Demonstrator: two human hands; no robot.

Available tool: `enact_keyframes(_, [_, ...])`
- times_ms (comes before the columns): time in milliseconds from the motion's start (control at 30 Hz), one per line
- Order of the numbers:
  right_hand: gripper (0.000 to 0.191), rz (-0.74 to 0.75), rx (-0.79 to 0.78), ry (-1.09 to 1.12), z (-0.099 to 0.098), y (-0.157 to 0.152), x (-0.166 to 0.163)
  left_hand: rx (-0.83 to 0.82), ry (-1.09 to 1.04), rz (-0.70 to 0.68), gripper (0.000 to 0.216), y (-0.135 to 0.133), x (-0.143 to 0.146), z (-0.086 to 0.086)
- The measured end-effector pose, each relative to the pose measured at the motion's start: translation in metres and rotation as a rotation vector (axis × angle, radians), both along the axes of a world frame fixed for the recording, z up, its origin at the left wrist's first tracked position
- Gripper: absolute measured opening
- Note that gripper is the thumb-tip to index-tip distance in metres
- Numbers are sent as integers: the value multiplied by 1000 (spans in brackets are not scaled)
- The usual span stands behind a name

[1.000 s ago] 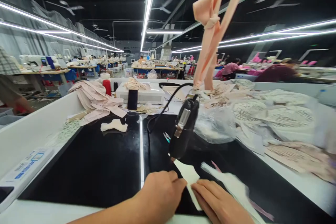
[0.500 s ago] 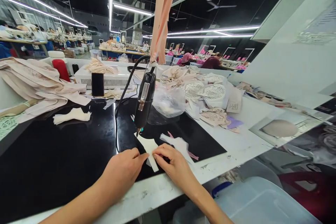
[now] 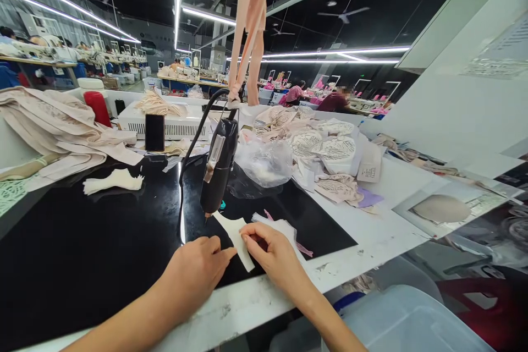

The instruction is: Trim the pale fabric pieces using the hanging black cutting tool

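A cream, curved-edged fabric piece (image 3: 236, 231) lies near the front of the black board (image 3: 124, 264). My right hand (image 3: 272, 250) pinches its right edge between thumb and fingertips. My left hand (image 3: 202, 264) is closed on the other side, fingers curled and thumb tip at the piece's left edge; whatever is between those fingers is hidden. Just beyond the piece hangs a black corded hand tool (image 3: 218, 168) with a thin metal tip, strung from pink fabric straps (image 3: 249, 27). Right of my right hand lies a whitish translucent piece (image 3: 280, 226) with a pink strip.
A stack of cream pieces (image 3: 113, 180) lies at the board's left. Behind are a phone (image 3: 154, 132), a red thread cone (image 3: 97, 108) and a clear plastic bag (image 3: 266, 162). Beige fabric heaps the left; printed pieces (image 3: 336, 146) pile at the right. A plastic bin (image 3: 404, 313) stands below the table edge.
The hanging tool has swung left, its tip now off the cream piece's upper corner. My right hand has shifted slightly up the piece's edge, and my hands are a little farther apart.
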State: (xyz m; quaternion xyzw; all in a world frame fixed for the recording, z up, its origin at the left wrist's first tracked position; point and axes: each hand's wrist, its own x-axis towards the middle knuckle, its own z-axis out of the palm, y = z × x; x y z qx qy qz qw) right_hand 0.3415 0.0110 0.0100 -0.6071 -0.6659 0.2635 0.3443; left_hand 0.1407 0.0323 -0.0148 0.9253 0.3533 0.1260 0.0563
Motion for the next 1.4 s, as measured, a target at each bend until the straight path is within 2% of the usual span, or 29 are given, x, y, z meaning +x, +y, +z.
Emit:
enact_keyframes(167, [21,-18,-67,96,3,6,1,-5,8,17,27,-2,2,5])
enact_keyframes(333, [22,-26,-108,208,2,9,2,30,36,7,36,-3,7,7])
enact_keyframes(500, [24,-50,-83,323,6,17,3,61,50,-28,26,-3,9,3])
enact_keyframes(633, [31,-124,42,455,18,27,2,52,54,-50,28,-2,7,4])
enact_keyframes(867, [27,-220,420,614,42,29,-1,-46,5,-9,29,-2,7,10])
enact_keyframes(1000, [30,-187,456,639,44,10,-12,-161,-82,7,36,-2,5,8])
enact_keyframes(1133, [30,-118,360,652,31,-10,-24,-348,-256,24,39,4,-2,10])
enact_keyframes(1200, [29,-78,309,648,21,-17,-28,-480,-365,30,40,8,-8,14])
enact_keyframes(1333, [28,54,205,667,9,-25,-40,-776,-568,57,64,11,-19,24])
enact_keyframes(1400, [28,116,134,680,6,-26,-48,-966,-704,82,57,10,-25,29])
